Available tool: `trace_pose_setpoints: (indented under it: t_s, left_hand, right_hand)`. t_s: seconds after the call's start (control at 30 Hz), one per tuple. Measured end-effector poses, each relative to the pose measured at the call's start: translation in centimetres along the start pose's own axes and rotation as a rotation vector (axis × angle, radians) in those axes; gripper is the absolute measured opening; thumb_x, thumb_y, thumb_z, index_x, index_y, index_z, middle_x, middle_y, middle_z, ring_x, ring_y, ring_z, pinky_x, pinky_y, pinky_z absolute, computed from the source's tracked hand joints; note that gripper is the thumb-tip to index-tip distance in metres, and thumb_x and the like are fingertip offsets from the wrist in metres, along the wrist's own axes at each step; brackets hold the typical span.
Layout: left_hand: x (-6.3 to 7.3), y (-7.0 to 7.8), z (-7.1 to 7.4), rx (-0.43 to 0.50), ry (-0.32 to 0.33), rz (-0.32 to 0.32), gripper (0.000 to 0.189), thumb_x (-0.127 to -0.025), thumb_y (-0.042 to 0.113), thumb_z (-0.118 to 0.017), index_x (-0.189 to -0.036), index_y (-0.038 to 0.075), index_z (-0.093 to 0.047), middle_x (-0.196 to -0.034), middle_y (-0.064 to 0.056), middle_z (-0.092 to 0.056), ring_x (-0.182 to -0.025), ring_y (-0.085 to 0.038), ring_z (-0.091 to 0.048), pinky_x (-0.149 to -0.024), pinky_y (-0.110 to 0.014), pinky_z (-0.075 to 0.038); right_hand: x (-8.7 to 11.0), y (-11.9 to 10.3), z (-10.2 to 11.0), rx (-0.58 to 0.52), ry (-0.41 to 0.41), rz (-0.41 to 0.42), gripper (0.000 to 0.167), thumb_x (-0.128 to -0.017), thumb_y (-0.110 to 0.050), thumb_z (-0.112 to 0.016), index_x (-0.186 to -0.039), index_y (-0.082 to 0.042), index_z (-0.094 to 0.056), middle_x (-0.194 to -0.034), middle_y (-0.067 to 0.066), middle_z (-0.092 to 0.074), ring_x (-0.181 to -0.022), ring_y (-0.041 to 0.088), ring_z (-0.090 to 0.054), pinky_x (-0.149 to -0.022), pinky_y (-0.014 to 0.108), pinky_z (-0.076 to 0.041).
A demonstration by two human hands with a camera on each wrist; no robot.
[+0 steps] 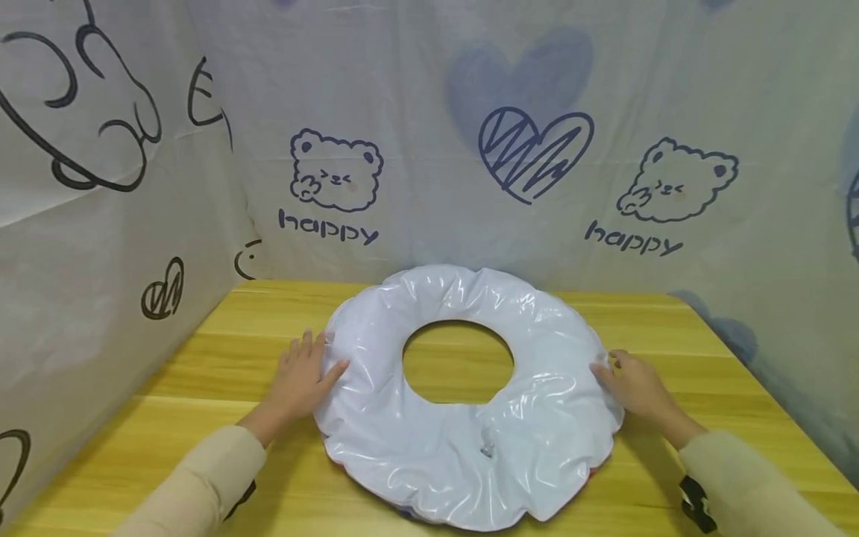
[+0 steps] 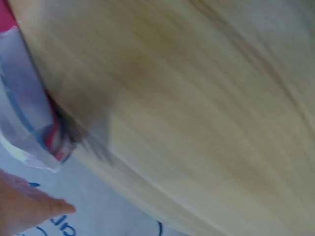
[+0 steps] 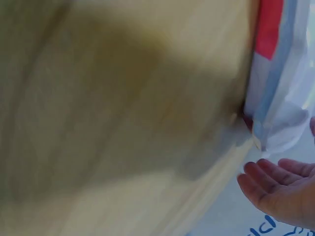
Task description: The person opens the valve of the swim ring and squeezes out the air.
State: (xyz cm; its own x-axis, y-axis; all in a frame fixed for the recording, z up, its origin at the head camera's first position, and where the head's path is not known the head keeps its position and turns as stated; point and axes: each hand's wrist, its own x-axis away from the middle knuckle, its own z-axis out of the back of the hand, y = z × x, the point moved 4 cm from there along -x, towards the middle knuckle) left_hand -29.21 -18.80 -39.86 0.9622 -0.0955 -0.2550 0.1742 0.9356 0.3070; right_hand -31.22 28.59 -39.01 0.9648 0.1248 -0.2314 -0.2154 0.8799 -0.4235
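Observation:
A white inflatable swim ring (image 1: 429, 455) lies on the table in the head view, its glossy surface creased and puffed. A small clear valve (image 1: 487, 442) sticks up from its near part. At the ring's left edge rests my left hand (image 1: 305, 377), fingers straight and thumb over the rim. On the opposite edge, my right hand (image 1: 637, 388) touches the rim with its thumb, the fingers loosely bent. Both wrist views catch the ring's side, with red patches toward its underside. The right wrist view shows relaxed fingers (image 3: 266, 179) beside the rim.
A yellow wood-grain table (image 1: 221, 365) carries the ring. Behind it hangs a pale cloth (image 1: 416, 201) printed with bears, hearts and "happy". More printed cloth (image 1: 67, 283) closes off the left side, and cloth also hangs along the right.

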Motion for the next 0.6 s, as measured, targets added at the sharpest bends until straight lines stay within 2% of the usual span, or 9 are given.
trace_pose_setpoints:
  t_s: [0.1, 0.23, 0.33, 0.5, 0.6]
  left_hand:
    - [0.0, -0.8, -0.7, 0.039, -0.085, 0.007, 0.075, -0.096, 0.048, -0.037, -0.143, -0.008, -0.02, -0.144, -0.041, -0.015, -0.129, -0.061, -0.02, -0.105, -0.067, -0.016]
    - [0.0, -0.9, -1.7, 0.078, -0.187, 0.026, 0.09, -0.091, 0.06, -0.039, -0.147, -0.004, -0.009, -0.148, -0.038, -0.006, -0.131, -0.059, -0.018, -0.104, -0.068, -0.018]
    - [0.0, -0.9, -2.0, 0.09, -0.19, 0.02, 0.096, -0.088, 0.061, -0.044, -0.147, -0.004, -0.006, -0.149, -0.036, -0.002, -0.132, -0.057, -0.016, -0.104, -0.067, -0.019]
    - [0.1, -0.8, -2.3, 0.057, -0.179, -0.039, 0.09, -0.09, 0.055, -0.047, -0.147, -0.002, -0.009, -0.148, -0.037, -0.003, -0.129, -0.061, -0.018, -0.103, -0.067, -0.022]
    - [0.3, -0.8, -2.4, 0.039, -0.186, -0.051, 0.087, -0.09, 0.054, -0.048, -0.148, 0.0, -0.011, -0.148, -0.038, -0.002, -0.127, -0.063, -0.019, -0.101, -0.068, -0.024]
  right_hand:
    - [0.1, 0.5, -0.8, -0.049, -0.011, -0.016, 0.056, -0.096, -0.027, -0.048, -0.123, 0.022, -0.041, -0.111, 0.04, -0.054, -0.099, 0.05, -0.055, -0.084, 0.055, -0.046]
    - [0.0, 0.9, -1.4, -0.084, -0.026, -0.056, 0.058, -0.096, -0.026, -0.049, -0.127, 0.021, -0.037, -0.111, 0.041, -0.052, -0.098, 0.048, -0.055, -0.083, 0.053, -0.048]
    - [-0.1, 1.0, -1.5, -0.094, -0.026, -0.079, 0.057, -0.095, -0.023, -0.051, -0.129, 0.02, -0.035, -0.111, 0.041, -0.052, -0.097, 0.048, -0.056, -0.081, 0.052, -0.049]
    - [-0.2, 1.6, -1.5, -0.112, 0.011, -0.08, 0.052, -0.091, -0.012, -0.056, -0.127, 0.02, -0.036, -0.1, 0.037, -0.056, -0.086, 0.041, -0.058, -0.073, 0.048, -0.051]
    - [-0.3, 2.1, -1.5, -0.119, 0.035, -0.072, 0.05, -0.089, -0.008, -0.058, -0.125, 0.019, -0.037, -0.092, 0.034, -0.058, -0.079, 0.037, -0.058, -0.069, 0.046, -0.051]
